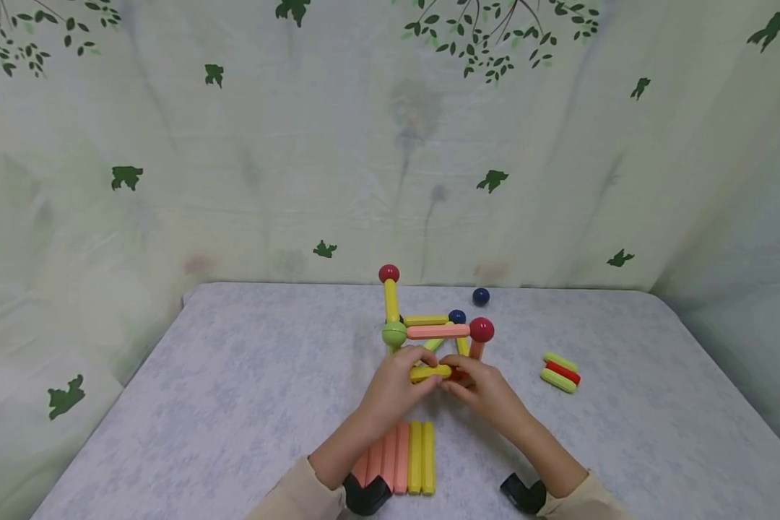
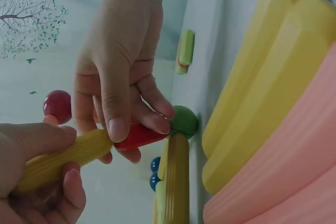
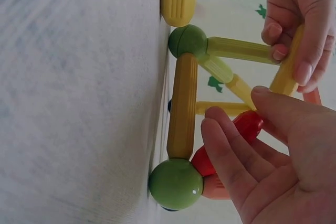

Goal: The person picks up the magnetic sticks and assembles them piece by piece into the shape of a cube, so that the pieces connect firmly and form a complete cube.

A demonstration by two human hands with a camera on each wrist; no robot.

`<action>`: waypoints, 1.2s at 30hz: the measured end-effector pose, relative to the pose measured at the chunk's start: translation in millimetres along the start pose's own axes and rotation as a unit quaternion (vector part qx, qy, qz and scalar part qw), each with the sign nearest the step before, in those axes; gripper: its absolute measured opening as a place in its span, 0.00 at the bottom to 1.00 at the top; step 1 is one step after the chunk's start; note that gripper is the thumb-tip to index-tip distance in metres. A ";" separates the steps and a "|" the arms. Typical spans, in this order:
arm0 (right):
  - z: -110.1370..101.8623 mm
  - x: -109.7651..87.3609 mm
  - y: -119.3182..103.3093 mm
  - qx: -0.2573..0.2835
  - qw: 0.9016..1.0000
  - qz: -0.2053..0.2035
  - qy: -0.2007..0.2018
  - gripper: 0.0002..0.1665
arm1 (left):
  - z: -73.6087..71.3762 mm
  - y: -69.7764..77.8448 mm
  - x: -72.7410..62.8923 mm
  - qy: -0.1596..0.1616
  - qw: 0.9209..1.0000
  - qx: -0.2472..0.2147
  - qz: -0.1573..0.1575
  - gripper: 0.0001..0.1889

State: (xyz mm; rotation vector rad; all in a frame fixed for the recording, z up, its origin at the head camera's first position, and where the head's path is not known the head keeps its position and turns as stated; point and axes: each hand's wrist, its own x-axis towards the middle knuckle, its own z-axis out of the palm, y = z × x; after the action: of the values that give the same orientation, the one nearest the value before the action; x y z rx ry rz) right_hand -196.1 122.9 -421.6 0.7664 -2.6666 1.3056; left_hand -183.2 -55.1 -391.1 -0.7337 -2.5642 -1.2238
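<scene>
My left hand (image 1: 393, 379) grips a short yellow stick (image 1: 430, 373) above the table, thumb on one side and fingers on the other. Facing it, my right hand (image 1: 487, 390) pinches a red stick (image 2: 140, 137), which slants up from a green ball (image 3: 176, 184) low on the frame. The free end of the yellow stick meets the upper end of the red one at my right thumb tip. Around both hands stands a frame of sticks and balls, with a pink bar (image 1: 438, 331) joining a light green ball (image 1: 394, 333) to a red ball (image 1: 482, 330).
Pink sticks (image 1: 388, 458) and yellow sticks (image 1: 422, 458) lie in a row at the front, partly under my left wrist. Two light green sticks with a red one (image 1: 562, 372) lie to the right. Behind the frame is a loose dark blue ball (image 1: 481, 297).
</scene>
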 end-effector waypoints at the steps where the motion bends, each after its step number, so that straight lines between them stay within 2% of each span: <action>1: -0.1 0.0 0.1 -0.001 1.000 -0.001 0.001 0.21 | 0.1 -0.2 0.1 0.001 1.000 0.002 0.001 0.09; 8: 0.3 0.1 1.6 -0.009 1.000 -0.006 0.004 0.20 | -1.7 0.8 -2.9 -0.006 1.000 -0.020 -0.008 0.16; 10: 0.3 0.0 1.7 -0.010 1.000 -0.010 0.002 0.19 | -4.6 1.9 -5.6 -0.006 1.000 0.015 0.006 0.19; 12: 0.3 -0.1 1.6 -0.010 1.000 -0.012 0.002 0.19 | -9.5 4.4 -9.1 0.006 0.997 0.071 0.042 0.22; 14: 0.2 0.1 1.3 -0.008 1.000 -0.011 0.006 0.19 | -16.5 7.4 -11.5 0.039 0.986 0.129 0.097 0.24; 16: 0.5 0.7 0.9 -0.005 1.000 -0.010 0.014 0.19 | -25.0 8.7 -11.7 0.086 0.969 0.176 0.149 0.26; 17: 0.8 1.2 0.5 -0.003 1.000 -0.009 0.019 0.19 | -29.4 8.5 -10.4 0.107 0.961 0.197 0.162 0.27; 19: 1.8 2.5 -0.8 0.002 1.000 -0.003 0.029 0.19 | -37.8 6.1 -6.3 0.129 0.952 0.222 0.163 0.30; 21: 3.6 3.9 -2.4 0.006 0.999 0.009 0.037 0.18 | -44.1 1.3 -1.8 0.123 0.954 0.235 0.140 0.32; 23: 5.6 5.4 -4.2 0.012 0.999 0.027 0.045 0.18 | -47.6 -3.6 1.4 0.098 0.963 0.229 0.105 0.33; 26: 8.5 7.3 -6.7 0.015 0.997 0.051 0.056 0.17 | -47.4 -10.7 2.9 0.074 0.977 0.182 0.077 0.29; 28: 10.0 8.5 -8.1 0.013 0.996 0.060 0.064 0.17 | -45.1 -13.7 3.0 0.076 0.983 0.152 0.073 0.26; 31: 11.9 10.3 -9.6 0.006 0.995 0.069 0.076 0.17 | -41.2 -16.4 3.2 0.094 0.984 0.125 0.080 0.24; 36: 12.9 11.4 -10.2 0.000 0.994 0.068 0.083 0.17 | -36.7 -18.3 4.1 0.115 0.982 0.116 0.093 0.23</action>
State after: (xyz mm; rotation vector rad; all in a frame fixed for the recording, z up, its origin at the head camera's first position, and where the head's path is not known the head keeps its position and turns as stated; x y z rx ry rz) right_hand -199.4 103.3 -419.3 0.4590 -2.6253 1.3352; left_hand -197.1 -91.9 -378.5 -0.7151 -2.3369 -0.8769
